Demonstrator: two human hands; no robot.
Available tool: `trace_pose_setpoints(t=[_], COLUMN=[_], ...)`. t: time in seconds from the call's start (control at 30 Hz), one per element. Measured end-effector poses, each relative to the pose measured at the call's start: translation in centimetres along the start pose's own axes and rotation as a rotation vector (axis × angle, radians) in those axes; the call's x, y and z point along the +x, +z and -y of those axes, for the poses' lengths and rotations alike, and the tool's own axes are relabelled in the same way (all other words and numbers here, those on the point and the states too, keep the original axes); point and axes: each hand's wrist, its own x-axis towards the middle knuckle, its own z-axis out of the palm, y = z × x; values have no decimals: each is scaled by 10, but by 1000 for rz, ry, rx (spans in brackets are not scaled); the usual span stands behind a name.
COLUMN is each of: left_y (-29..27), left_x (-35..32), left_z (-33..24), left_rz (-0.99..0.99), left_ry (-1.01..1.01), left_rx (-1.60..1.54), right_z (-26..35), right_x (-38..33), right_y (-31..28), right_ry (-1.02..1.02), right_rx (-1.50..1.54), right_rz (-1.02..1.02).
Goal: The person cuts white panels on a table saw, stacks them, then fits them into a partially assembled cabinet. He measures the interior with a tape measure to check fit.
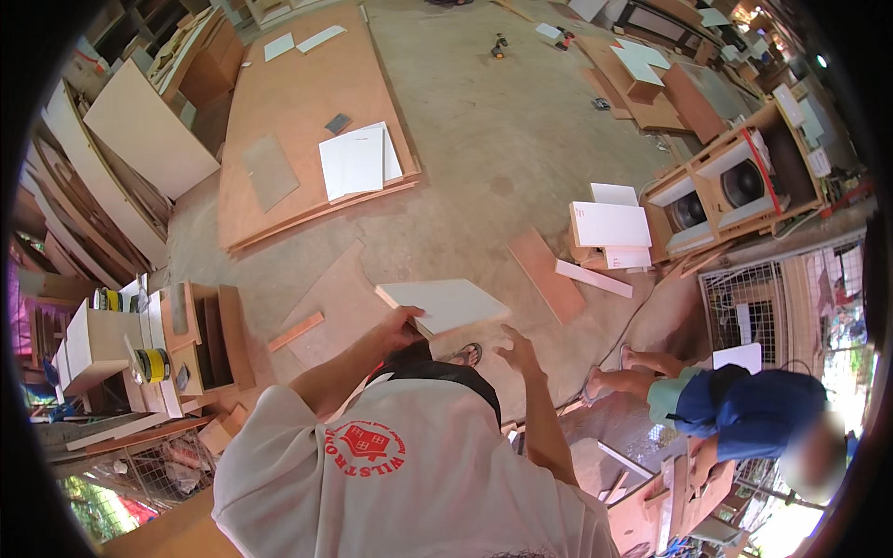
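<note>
A white board [446, 302] with bare wooden edges is held out in front of my body. My left hand [404, 322] grips it at its near left edge, with the fingers partly hidden. Just off the board's right end, my right hand [517, 352] is open, fingers apart, holding nothing. Beneath the board, a large thin brown sheet [326, 288] and a narrow wood strip [296, 331] lie on the concrete floor. One sandalled foot [468, 354] of mine shows below the board.
Stacked large plywood sheets [307, 93] carry white panels [353, 163] at the far left. To the right are a brown board [547, 274], white panels [609, 225] and a speaker cabinet [735, 191]. A person in blue [767, 414] bends at the right. Wooden cabinets [219, 335] stand left.
</note>
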Motion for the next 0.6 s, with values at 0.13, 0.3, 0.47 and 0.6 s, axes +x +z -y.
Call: trace_pose_setpoints(t=[0.13,0.3,0.47,0.6], left_y=[-59,-92,-127,-92], left_x=[66,136,153,196], left_z=[-70,-219,-365,-422], left_rz=[-210,-249,-273,-267], left_ry=[180,495,721,645], left_rx=[-267,-288,-379,-403], right_z=[-81,-208,-106,-39], right_x=[35,-12,-29,-40], right_y=[3,0,-24,-47], right_ry=[221,427,951,1046], right_rx=[367,71,454,479], right_rz=[-113,-54,-167,-171])
